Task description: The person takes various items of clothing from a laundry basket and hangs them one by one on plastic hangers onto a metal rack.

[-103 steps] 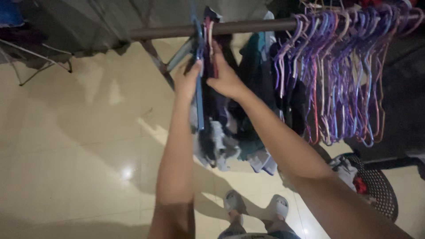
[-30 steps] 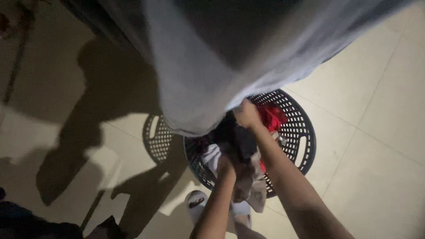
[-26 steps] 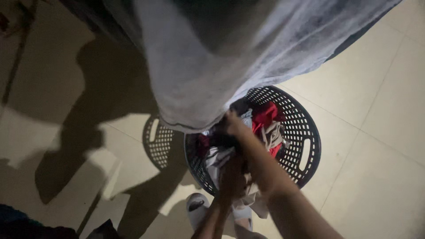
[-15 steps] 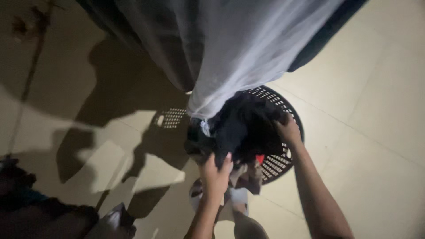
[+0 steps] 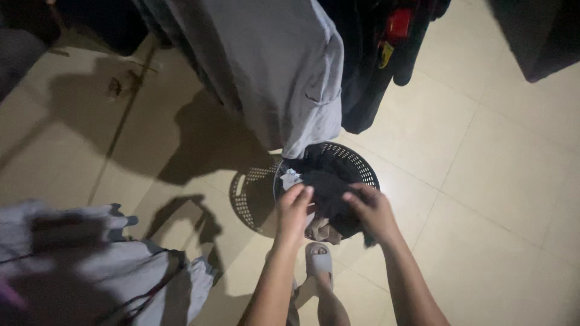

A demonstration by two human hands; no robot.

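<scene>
You are pinching the dark garment (image 5: 329,193) with your left hand (image 5: 294,205) and right hand (image 5: 373,208) above the perforated laundry basket (image 5: 356,164); it looks soft and light, so bunched edges suit gripping.
</scene>
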